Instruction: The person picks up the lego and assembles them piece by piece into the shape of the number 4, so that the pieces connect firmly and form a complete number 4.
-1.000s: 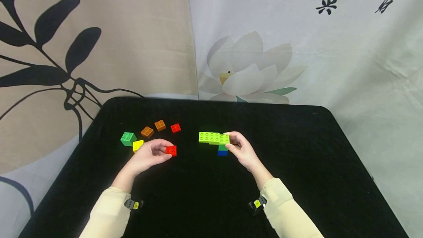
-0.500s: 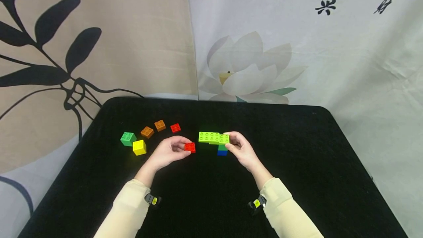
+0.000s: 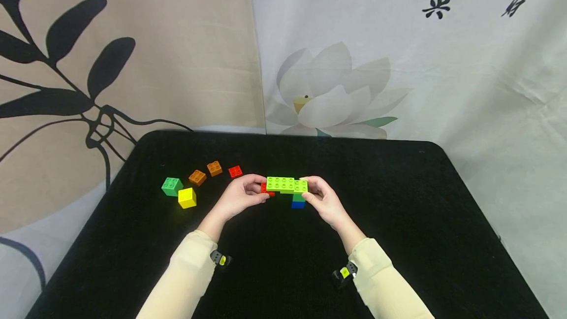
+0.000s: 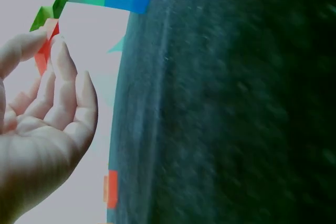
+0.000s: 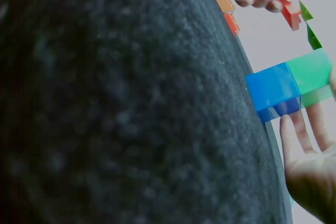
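Note:
My left hand [image 3: 235, 198] pinches a small red toy brick [image 3: 267, 192] between thumb and fingers. In the head view that brick is partly covered by the left end of the lime bricks [image 3: 280, 184], which overhang to the left. My right hand [image 3: 326, 202] grips the right end of this brick build. Below the lime layer are a green brick [image 3: 299, 197] and a blue brick [image 3: 298, 205], stacked at the right side. The left wrist view has the red brick [image 4: 44, 51] right at the lime bricks' underside; the right wrist view shows a narrow gap between them.
On the black-covered table [image 3: 283, 270], loose bricks lie to the left: a green one [image 3: 172, 186], a yellow one [image 3: 187, 198], two orange ones, the nearer orange brick [image 3: 197, 177] among them, and another red brick [image 3: 235, 171]. A printed cloth [image 3: 199, 48] hangs behind.
My left hand has carried the red brick rightward, from beside the yellow brick to under the lime overhang. The yellow brick has come into full view. My right hand and the build have stayed put.

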`<control>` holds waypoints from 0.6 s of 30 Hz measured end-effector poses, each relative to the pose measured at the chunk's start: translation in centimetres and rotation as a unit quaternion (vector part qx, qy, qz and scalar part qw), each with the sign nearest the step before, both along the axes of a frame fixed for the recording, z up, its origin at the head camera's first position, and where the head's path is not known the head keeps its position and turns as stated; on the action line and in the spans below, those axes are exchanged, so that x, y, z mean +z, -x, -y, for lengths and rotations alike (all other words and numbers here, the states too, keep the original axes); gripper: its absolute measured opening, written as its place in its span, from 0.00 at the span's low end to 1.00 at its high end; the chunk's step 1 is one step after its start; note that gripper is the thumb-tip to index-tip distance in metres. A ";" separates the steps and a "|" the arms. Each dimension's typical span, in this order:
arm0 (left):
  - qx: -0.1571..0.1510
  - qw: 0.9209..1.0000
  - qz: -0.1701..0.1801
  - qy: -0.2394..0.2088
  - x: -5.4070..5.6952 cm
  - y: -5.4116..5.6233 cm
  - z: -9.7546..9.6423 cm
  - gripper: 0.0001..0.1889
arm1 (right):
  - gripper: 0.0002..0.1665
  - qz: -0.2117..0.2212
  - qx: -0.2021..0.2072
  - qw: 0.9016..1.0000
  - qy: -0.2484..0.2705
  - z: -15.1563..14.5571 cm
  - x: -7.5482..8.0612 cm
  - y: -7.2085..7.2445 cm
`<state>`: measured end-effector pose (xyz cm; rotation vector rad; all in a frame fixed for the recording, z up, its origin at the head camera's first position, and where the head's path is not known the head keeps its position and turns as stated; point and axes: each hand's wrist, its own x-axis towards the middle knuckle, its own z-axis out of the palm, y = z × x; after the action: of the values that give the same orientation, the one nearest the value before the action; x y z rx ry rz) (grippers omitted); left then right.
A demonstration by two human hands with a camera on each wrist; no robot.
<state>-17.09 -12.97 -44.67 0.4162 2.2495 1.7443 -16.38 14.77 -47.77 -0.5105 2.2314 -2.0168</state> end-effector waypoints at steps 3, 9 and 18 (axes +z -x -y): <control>-0.004 1.000 -0.001 -0.004 0.2 0.3 -0.4 0.20 | 0.20 -0.001 0.001 1.000 0.005 0.0 0.0 0.0; -0.015 1.000 0.003 -0.021 0.3 0.7 -0.9 0.20 | 0.20 0.002 0.002 1.000 0.006 0.0 0.0 0.0; -0.019 0.999 0.015 -0.044 0.3 0.7 -1.2 0.20 | 0.20 -0.003 0.000 1.000 0.001 0.1 0.0 0.1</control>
<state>-17.79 -11.75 -44.34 0.4437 2.1364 1.8236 -16.43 14.66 -47.75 -0.5179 2.2333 -2.0215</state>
